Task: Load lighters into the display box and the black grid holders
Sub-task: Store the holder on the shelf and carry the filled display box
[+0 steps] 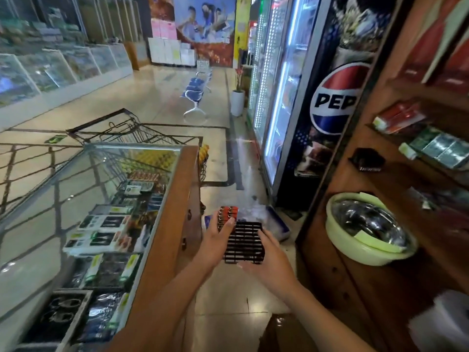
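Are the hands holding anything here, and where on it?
Both grip the black grid holder: left hand on its left edge beside the lighters, right hand on its right near corner.

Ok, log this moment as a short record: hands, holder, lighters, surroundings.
left hand: grips the lighters between thumb and fingers
right hand: holds the black grid holder by its right side, thumb on top
holder slots: most visible ones empty
lighters: small red bunch at the holder's far left corner; cannot tell if seated in slots
to the left: glass counter with packaged goods
to the right: green basin on a wooden shelf
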{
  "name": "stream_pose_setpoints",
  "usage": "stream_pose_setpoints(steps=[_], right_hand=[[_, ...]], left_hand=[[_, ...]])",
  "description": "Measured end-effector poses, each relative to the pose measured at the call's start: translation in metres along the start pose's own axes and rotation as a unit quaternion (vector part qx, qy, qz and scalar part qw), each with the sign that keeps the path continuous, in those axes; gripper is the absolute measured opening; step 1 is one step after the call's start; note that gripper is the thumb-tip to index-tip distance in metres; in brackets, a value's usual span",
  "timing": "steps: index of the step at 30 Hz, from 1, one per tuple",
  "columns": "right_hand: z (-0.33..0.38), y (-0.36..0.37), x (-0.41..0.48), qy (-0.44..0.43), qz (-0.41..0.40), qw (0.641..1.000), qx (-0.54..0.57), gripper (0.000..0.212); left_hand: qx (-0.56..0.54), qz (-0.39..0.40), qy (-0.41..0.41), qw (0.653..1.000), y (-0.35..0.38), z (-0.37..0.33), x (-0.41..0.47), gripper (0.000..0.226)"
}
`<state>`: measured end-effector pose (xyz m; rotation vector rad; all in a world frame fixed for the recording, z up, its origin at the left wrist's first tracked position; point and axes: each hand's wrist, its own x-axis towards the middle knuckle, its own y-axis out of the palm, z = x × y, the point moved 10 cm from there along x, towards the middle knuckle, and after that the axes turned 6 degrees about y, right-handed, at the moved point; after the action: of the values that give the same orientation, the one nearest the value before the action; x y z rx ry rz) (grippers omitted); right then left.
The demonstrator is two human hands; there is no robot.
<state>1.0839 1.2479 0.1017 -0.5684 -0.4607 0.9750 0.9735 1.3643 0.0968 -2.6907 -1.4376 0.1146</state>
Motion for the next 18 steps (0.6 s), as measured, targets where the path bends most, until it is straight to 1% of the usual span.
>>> stream_pose_setpoints(steps=[3, 4, 5, 7, 9, 12, 14, 16, 18], right_hand=[[-0.012, -0.018, 0.024, 0.02, -0.028, 0.999, 0.004, 0.066], [-0.014, -0.025, 0.031, 0.017, -0.041, 0.999, 0.001, 0.065], [-0.018, -0.03, 0.039, 0.016, -0.046, 0.999, -0.004, 0.066], [-0.03, -0.037, 0.058, 0.024, -0.045, 0.999, -0.01, 0.068], [-0.047, -0.044, 0.076, 0.043, -0.044, 0.998, -0.014, 0.068], [-0.077, -0.059, 0.105, 0.064, -0.069, 0.995, -0.011, 0.077], [-0.096, -0.07, 0.128, 0.083, -0.08, 0.993, -0.008, 0.082], [-0.118, -0.08, 0.154, 0.092, -0.083, 0.992, 0.006, 0.083], [-0.135, -0.097, 0.177, 0.101, -0.096, 0.99, 0.008, 0.084]], left_hand=[[0.004, 0.018, 0.004, 1.0, 0.02, -0.001, 0.039, 0.076], [-0.002, 0.022, -0.002, 1.0, 0.027, -0.003, 0.049, 0.076], [-0.008, 0.028, -0.007, 1.0, 0.034, -0.006, 0.058, 0.067], [-0.021, 0.045, -0.014, 0.999, 0.05, -0.005, 0.08, 0.039], [-0.028, 0.061, -0.023, 0.997, 0.067, 0.002, 0.104, 0.028], [-0.018, 0.073, -0.006, 0.997, 0.094, 0.004, 0.146, 0.023], [0.004, 0.088, 0.009, 0.996, 0.115, 0.0, 0.175, 0.029], [0.011, 0.102, 0.012, 0.995, 0.14, -0.005, 0.201, 0.035], [0.007, 0.12, 0.005, 0.993, 0.165, -0.008, 0.226, 0.031]])
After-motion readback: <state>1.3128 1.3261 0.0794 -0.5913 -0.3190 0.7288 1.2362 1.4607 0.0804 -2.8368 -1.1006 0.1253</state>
